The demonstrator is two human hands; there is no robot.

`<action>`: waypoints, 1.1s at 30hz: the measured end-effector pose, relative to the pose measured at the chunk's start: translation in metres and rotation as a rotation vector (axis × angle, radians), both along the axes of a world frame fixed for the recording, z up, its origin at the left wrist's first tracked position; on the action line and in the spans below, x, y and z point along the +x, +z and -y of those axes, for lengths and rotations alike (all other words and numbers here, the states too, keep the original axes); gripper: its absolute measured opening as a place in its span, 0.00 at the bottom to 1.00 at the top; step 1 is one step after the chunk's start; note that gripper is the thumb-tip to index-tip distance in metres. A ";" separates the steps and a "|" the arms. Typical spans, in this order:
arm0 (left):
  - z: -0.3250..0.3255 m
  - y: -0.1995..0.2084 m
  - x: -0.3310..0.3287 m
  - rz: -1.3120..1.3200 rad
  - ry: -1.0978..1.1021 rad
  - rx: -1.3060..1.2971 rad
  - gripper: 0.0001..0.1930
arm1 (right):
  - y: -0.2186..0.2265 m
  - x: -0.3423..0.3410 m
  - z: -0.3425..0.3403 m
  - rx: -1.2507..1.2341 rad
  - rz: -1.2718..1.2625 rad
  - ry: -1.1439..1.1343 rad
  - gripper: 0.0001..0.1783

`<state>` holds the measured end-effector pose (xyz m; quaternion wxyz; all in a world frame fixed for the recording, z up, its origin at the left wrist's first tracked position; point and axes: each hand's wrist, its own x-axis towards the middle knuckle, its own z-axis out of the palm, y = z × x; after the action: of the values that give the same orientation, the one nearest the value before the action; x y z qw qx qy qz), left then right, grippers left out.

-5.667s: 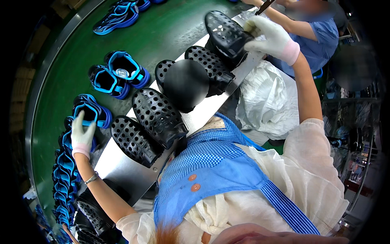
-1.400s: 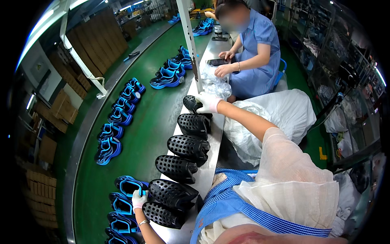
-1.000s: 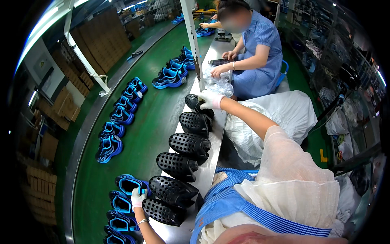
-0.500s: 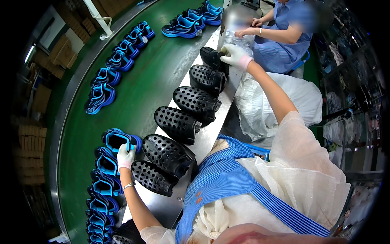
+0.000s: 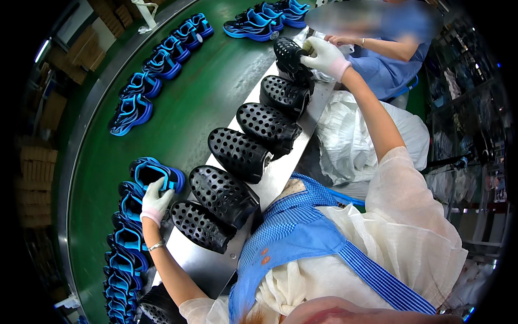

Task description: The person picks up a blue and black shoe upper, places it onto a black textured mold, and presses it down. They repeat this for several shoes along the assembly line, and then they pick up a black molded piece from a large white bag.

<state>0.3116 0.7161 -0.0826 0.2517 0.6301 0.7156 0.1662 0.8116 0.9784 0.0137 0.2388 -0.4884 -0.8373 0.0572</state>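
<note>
From where I sit I count six black shoe forms (image 5: 240,154) in a slanting row, the last of them in my right hand (image 5: 322,56), and at least one more below my left forearm; whether the dark piece under the gripped form belongs to it, I can't tell. Of the blue-and-black shoes (image 5: 159,171), I count three beyond and left of the right grip, six in the middle row farther left, and a crowded line running down from my left hand (image 5: 155,204), too overlapped to count. My right arm is stretched far forward, gloved fingers grasping the form at its right side, its toe tilted up. My left arm bends outward, its gloved fingers over the back of the line's first shoe; whether they grasp it, I can't tell. The forms stand on a metal ledge (image 5: 206,265) between both grips, edging a green tabletop (image 5: 186,110). A white sack (image 5: 367,137) lies below the right grip, a co-worker in blue (image 5: 375,70) sits just past it, shelves (image 5: 480,127) are off to its right, and cardboard boxes (image 5: 38,178) are far left of the left hand.
</note>
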 end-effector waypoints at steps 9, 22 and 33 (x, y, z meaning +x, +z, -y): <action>-0.003 0.052 0.018 0.475 0.277 0.225 0.25 | 0.036 -0.122 0.042 -0.004 -0.217 0.417 0.15; 0.033 0.044 0.040 1.763 0.304 0.459 0.18 | 0.026 -0.301 0.152 -0.544 -0.053 1.001 0.22; 0.029 0.012 0.038 1.656 0.415 0.614 0.17 | 0.001 -0.331 0.166 -0.115 0.250 0.888 0.24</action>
<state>0.3492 0.6867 -0.0706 0.4717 0.2069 0.3292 0.7914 0.4808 0.8129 0.0148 0.0607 -0.0983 -0.9832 0.1409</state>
